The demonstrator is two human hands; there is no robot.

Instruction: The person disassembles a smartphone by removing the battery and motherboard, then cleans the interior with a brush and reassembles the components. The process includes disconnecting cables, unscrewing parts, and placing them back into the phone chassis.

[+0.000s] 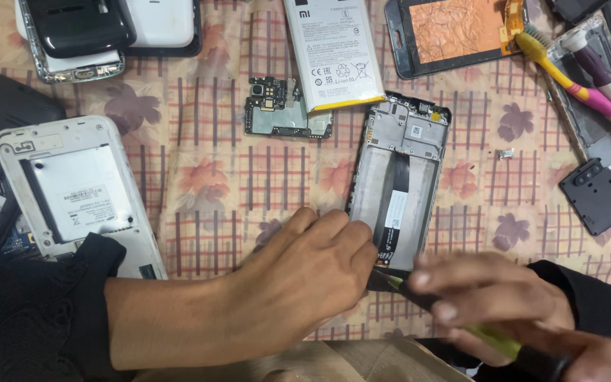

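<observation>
Lower frame: left hand [305,279] palm-down, fingers pinning phone frame [399,185]; right hand [496,301], blurred, fist clamped on screwdriver [489,332].

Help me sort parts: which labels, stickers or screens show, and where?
Battery: top centre, white rectangle, yellow edge, grey printed label.
Screen panel: top right, dark frame, copper-orange back.
White sticker: on open phone frame, by left hand.
White phone back: left, grey label.
</observation>
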